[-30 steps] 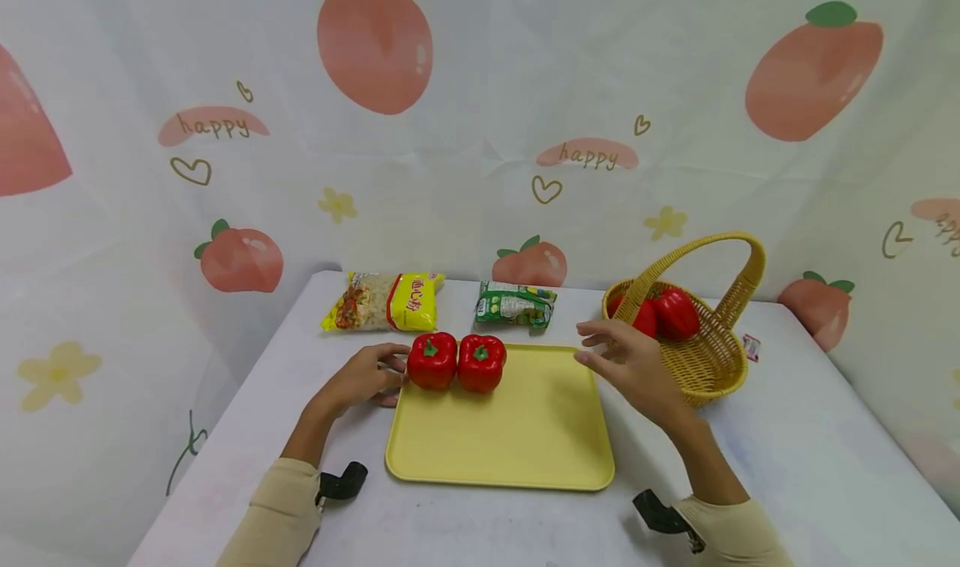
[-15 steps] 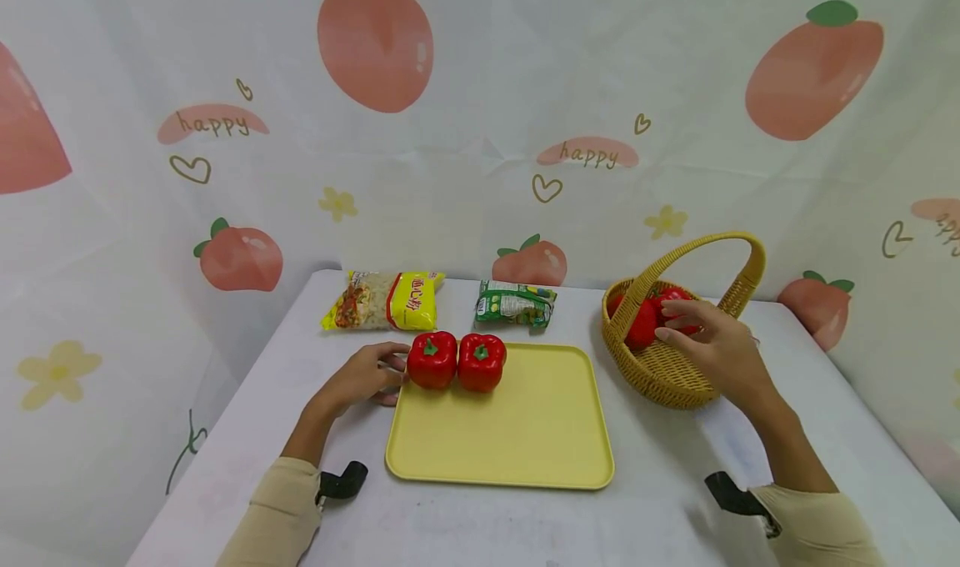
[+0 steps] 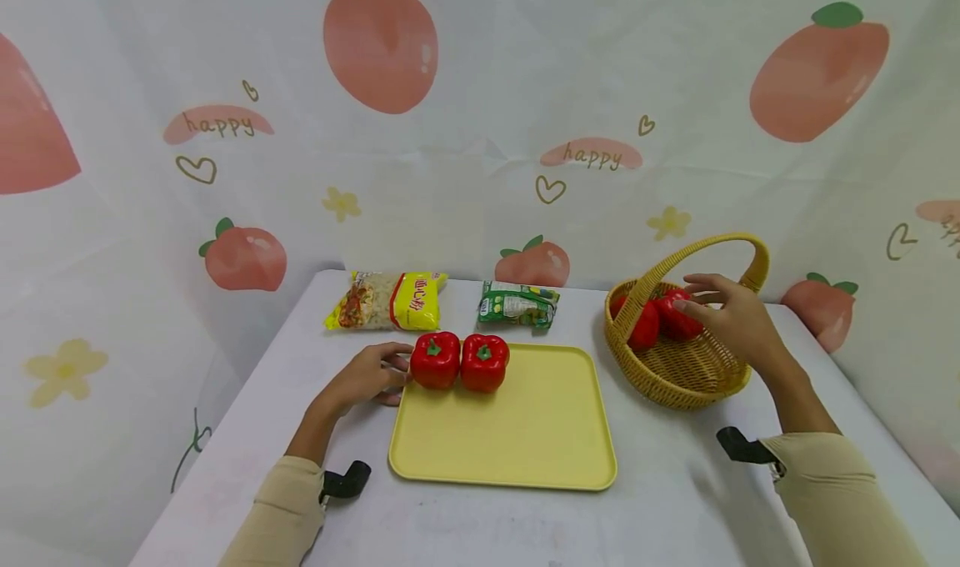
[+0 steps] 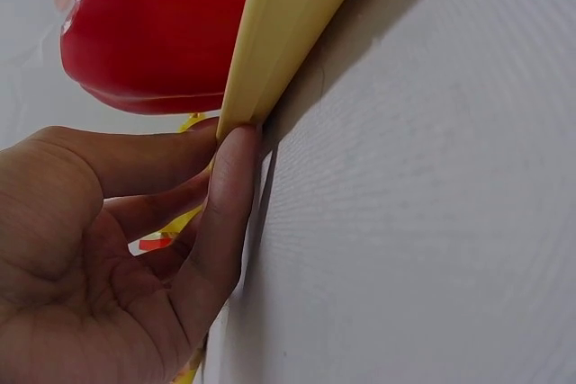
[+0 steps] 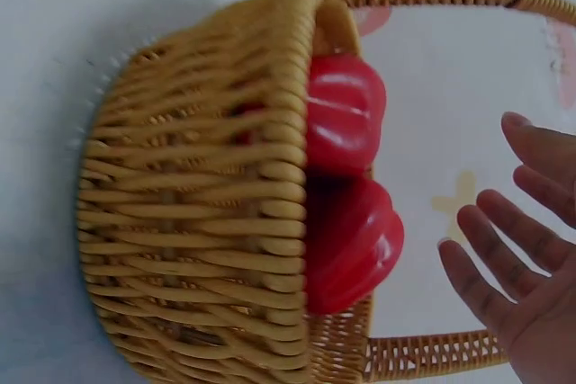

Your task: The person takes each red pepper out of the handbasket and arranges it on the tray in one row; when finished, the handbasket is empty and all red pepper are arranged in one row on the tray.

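My left hand (image 3: 362,377) pinches the left edge of a yellow tray (image 3: 517,438), the thumb and fingers meeting at its rim in the left wrist view. Two red bell peppers stand side by side at the tray's back left: one pepper (image 3: 435,362) near my left fingers, the other pepper (image 3: 484,365) to its right. Over the wicker basket (image 3: 675,393), my right hand (image 3: 738,321) is held with fingers apart and holds nothing. Inside the basket lie a red pepper (image 5: 355,245) and another red pepper (image 5: 346,114); the right wrist view shows a gap between them and my fingers.
A yellow bag (image 3: 390,302) of dry food and a green packet (image 3: 517,304) lie behind the tray. The basket's tall handle (image 3: 693,246) arches above it, to the left of my right hand. A printed cloth (image 3: 465,67) hangs behind the white table.
My right hand has moved right from beside the tray's back right corner, then slightly further back over the basket's peppers. My left hand stays at the tray's edge.
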Demonstrator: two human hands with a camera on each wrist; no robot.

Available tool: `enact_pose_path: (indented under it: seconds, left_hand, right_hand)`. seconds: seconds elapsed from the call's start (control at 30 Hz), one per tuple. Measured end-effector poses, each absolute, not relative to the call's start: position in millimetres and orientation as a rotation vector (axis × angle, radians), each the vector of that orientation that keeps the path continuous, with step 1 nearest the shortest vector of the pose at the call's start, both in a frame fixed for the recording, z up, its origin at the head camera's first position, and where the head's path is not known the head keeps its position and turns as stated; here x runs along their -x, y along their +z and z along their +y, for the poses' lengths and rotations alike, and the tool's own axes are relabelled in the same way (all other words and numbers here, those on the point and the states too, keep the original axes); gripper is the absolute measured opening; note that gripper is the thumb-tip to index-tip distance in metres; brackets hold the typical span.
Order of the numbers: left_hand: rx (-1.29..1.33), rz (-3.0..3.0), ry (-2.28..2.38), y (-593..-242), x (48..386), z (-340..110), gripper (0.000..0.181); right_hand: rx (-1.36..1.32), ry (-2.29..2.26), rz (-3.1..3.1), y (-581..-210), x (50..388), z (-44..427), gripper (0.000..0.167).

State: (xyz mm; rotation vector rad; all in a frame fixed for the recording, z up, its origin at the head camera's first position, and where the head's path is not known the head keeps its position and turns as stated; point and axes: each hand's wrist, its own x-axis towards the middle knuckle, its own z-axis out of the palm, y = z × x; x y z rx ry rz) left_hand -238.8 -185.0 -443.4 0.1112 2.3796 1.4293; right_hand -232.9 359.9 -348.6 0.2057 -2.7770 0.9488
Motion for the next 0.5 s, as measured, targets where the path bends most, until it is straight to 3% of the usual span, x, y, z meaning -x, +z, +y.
enact_pose_path:
  seconds: [0.5]
  left_hand:
    - [-0.12, 2.379, 1.449, -443, 238, -185, 0.056]
  right_hand:
    - [-0.11, 1.11, -2.964, -349, 267, 374, 0.075]
